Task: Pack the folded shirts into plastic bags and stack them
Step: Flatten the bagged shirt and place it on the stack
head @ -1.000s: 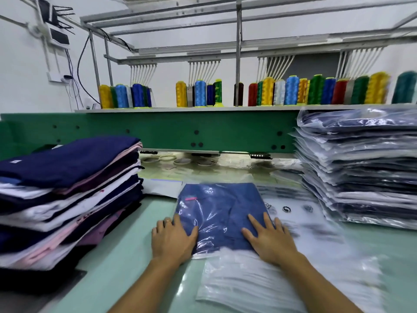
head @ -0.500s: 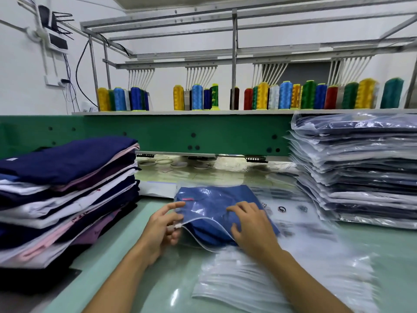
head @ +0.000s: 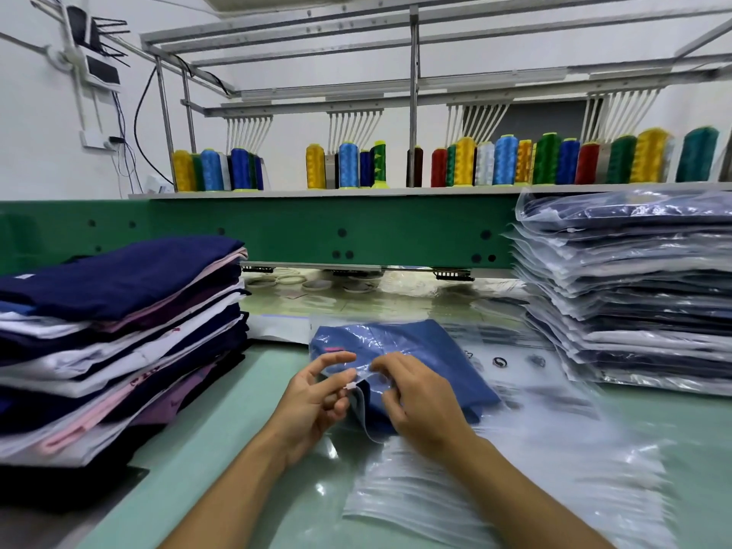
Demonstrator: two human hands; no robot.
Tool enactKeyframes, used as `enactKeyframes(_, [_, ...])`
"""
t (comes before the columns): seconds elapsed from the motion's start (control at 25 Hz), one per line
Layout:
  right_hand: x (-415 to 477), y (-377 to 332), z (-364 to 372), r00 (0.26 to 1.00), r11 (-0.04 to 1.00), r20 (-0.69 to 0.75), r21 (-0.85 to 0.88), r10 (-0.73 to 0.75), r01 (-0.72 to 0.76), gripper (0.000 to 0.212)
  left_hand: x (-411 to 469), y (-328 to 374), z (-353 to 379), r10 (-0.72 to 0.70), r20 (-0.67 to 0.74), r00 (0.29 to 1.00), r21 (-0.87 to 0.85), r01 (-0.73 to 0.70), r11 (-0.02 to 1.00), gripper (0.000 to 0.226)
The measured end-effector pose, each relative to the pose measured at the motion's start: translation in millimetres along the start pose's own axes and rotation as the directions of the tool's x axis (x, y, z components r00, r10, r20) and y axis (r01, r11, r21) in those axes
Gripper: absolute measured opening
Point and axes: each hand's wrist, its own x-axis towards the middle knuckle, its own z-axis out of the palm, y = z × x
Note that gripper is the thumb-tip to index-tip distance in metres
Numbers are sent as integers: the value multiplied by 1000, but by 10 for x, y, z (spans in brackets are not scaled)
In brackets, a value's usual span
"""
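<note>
Hidden or unclear: the near end of the blue shirt (head: 443,358) lies behind both hands; the stack of folded shirts (head: 119,330) is cut by the left frame edge and the stack of bagged shirts (head: 633,291) by the right, and their layers press too close for a sure count; the printed marks on the empty bags (head: 495,481) are too blurred to read, and the right forearm covers part of that pile. Count: one blue shirt, inside one clear plastic bag (head: 348,338), lying at the middle of the table (head: 237,449) and resting partly on the empty bags; two stacks, unbagged at left, bagged at right; two hands; more than twenty thread cones (head: 503,160) in a row on the shelf over the green beam (head: 297,227). Left hand (head: 317,394): thumb and forefinger pinch the small white slider (head: 350,386) at the near left corner of the bag's mouth, the other fingers loosely curled. Right hand (head: 420,398): fingers curled down on the bag's mouth just beside the slider, pinching the plastic; the mouth gapes below them. Edges and room: a bare strip of table runs between the left stack and the bag; the right stack stands near the bag's far right corner, apart from it
</note>
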Motion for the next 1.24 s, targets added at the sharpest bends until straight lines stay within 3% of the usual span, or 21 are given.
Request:
enactKeyframes(0.08, [6, -83, 28, 991, 994, -76, -13, -113, 112, 21, 5, -3, 8, -11, 2, 1000, -37, 12, 999, 49])
enactKeyframes(0.2, [25, -127, 114, 953, 951, -152, -206, -263, 230, 19, 13, 9, -4, -19, -13, 1000, -86, 18, 996, 45])
enactKeyframes(0.6, [85, -167, 188, 879, 875, -299, -428, -372, 225, 18, 43, 6, -18, -21, -26, 999, -139, 18, 990, 46])
enactKeyframes(0.76, [76, -97, 151, 903, 905, -303, -390, -304, 173, 24, 59, 25, -40, 1, -94, 996, -202, -20, 979, 38])
enactKeyframes(1.0, [7, 92, 0, 973, 943, -229, -329, -36, -43, 25, 106, 147, -204, 72, -307, 949, -364, -187, 912, 20])
enactKeyframes(1.24, [-74, 384, -200, 965, 939, -182, -251, 191, -233, 17, 107, 197, -324, 70, -450, 890, -366, -255, 895, 20])
